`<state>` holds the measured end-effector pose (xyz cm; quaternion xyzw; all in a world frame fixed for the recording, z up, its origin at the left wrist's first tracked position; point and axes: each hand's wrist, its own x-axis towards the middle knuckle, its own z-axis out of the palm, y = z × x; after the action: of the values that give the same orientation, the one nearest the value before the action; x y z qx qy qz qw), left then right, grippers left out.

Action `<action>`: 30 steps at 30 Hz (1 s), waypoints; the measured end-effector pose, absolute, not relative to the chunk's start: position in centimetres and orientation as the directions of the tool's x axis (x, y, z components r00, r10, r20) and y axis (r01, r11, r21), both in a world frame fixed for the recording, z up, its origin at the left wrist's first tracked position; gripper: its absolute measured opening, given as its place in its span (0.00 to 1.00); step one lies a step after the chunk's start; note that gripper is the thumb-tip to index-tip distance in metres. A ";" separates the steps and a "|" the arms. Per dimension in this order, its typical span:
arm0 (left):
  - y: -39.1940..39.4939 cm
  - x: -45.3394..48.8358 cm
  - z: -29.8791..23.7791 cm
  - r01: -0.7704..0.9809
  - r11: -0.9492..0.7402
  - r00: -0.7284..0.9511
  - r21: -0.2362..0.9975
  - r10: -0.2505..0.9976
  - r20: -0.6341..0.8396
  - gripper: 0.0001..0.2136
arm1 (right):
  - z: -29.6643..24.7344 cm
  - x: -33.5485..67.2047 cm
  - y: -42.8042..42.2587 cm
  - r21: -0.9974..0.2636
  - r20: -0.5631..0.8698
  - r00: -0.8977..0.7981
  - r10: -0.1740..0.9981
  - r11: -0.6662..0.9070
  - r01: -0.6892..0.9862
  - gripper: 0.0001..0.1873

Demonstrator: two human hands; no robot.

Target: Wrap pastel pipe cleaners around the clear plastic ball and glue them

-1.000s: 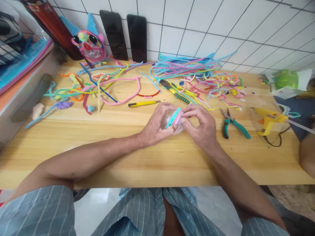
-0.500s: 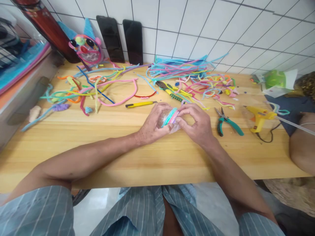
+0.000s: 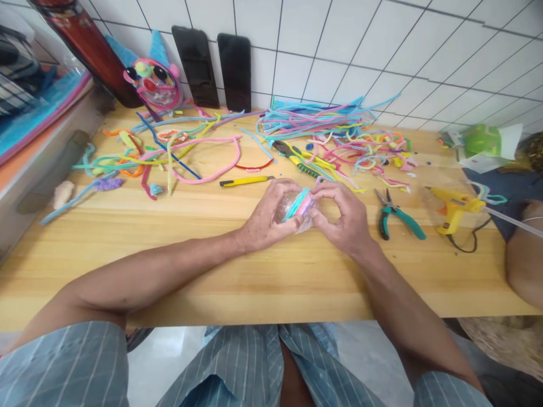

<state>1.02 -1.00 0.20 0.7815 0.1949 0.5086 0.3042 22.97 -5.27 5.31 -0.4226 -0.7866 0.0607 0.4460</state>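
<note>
Both my hands meet over the middle of the wooden table (image 3: 169, 265). My left hand (image 3: 269, 220) is closed around a small clear rounded piece wrapped with teal and pink pipe cleaners (image 3: 298, 204). From the right, my right hand (image 3: 344, 217) pinches the same piece with its fingers curled. Most of the clear part is hidden by my fingers.
Loose pipe cleaners (image 3: 322, 127) cover the table's far half. A yellow utility knife (image 3: 246, 181), green-handled pliers (image 3: 399, 216) and a yellow glue gun (image 3: 453, 208) lie near my hands. A pipe-cleaner clown face (image 3: 153, 82) and two phones (image 3: 216, 65) lean on the tiled wall. Another person's arm (image 3: 524, 260) is at right.
My hands stay on the wrapped piece, the right fingers shifting slightly on it. The view has swayed a little.
</note>
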 end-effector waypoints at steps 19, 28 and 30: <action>-1.1 1.3 0.4 -0.044 -0.734 0.383 0.678 0.615 0.690 0.22 | 4.1 22.0 -5.3 -0.775 0.478 -0.050 0.877 0.448 0.446 0.06; -1.1 1.5 0.2 -0.013 -0.751 0.366 0.660 0.611 0.702 0.21 | 4.5 21.0 -6.1 -0.554 0.668 -0.004 0.745 0.500 0.666 0.06; -1.1 1.6 0.0 -0.018 -0.757 0.349 0.653 0.607 0.714 0.20 | 4.5 20.8 -6.2 -0.489 0.718 -0.043 0.694 0.548 0.679 0.05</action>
<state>1.61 -1.11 0.02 0.7681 0.1919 0.5372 0.2909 20.80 -6.15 4.50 -0.4755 -0.7221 0.0075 0.5024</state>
